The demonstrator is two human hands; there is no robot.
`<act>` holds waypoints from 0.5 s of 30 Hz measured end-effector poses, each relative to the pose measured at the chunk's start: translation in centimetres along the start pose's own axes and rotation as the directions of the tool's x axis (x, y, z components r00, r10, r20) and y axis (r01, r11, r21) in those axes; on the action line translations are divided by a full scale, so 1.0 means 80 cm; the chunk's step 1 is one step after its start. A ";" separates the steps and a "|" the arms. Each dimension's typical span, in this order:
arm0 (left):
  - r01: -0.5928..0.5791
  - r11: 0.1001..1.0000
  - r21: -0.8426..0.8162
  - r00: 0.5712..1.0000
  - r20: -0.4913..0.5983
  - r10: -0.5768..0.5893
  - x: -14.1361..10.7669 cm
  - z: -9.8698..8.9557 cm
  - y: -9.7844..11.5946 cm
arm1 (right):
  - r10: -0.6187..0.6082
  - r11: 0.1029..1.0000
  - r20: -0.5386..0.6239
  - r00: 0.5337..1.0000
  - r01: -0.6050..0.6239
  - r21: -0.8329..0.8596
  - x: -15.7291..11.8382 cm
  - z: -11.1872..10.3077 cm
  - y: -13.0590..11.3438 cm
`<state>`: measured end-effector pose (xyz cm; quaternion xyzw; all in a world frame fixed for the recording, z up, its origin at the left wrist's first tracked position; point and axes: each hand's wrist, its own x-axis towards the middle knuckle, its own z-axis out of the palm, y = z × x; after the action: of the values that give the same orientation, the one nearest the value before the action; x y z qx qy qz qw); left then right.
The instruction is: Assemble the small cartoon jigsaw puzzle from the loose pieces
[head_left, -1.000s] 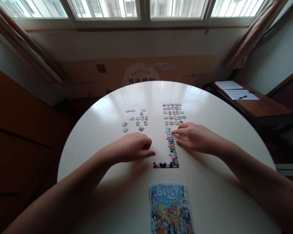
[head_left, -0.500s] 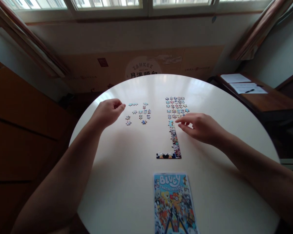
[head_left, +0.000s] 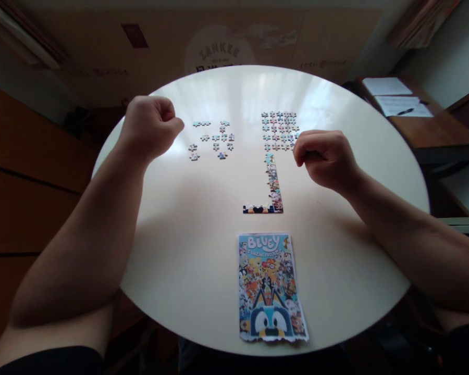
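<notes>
My left hand (head_left: 150, 127) is closed in a fist over the left part of the table. No piece shows in it. Just right of it lies a loose group of jigsaw pieces (head_left: 216, 138), some joined. My right hand (head_left: 326, 159) is curled, its fingertips bent inward, with nothing visible in it. It hovers beside rows of sorted jigsaw pieces (head_left: 277, 127) and hides a few at their lower right corner. Below the rows runs an L-shaped joined puzzle edge (head_left: 274, 185), its short bottom arm pointing left.
A colourful Bluey reference picture (head_left: 271, 286) with a torn lower edge lies near the front of the round white table (head_left: 187, 250). At the right, a brown side desk (head_left: 453, 127) carries papers (head_left: 398, 104) and a dark pen (head_left: 405, 111).
The view has tilted down, so the whole reference picture shows. My right hand has curled its fingers and drawn back right from the puzzle edge. My left hand has tightened into a fist.
</notes>
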<state>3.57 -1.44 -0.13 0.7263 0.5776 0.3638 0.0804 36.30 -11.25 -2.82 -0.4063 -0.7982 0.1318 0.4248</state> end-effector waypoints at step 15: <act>-0.152 0.986 0.063 0.987 -0.050 0.155 -0.015 0.001 0.016 | -0.071 0.993 0.030 0.997 0.068 0.092 -0.001 -0.007 0.003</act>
<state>4.53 -2.89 -0.01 0.7604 0.5325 0.3715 0.0148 36.91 -11.20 -2.66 -0.3562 -0.8120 0.1601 0.4338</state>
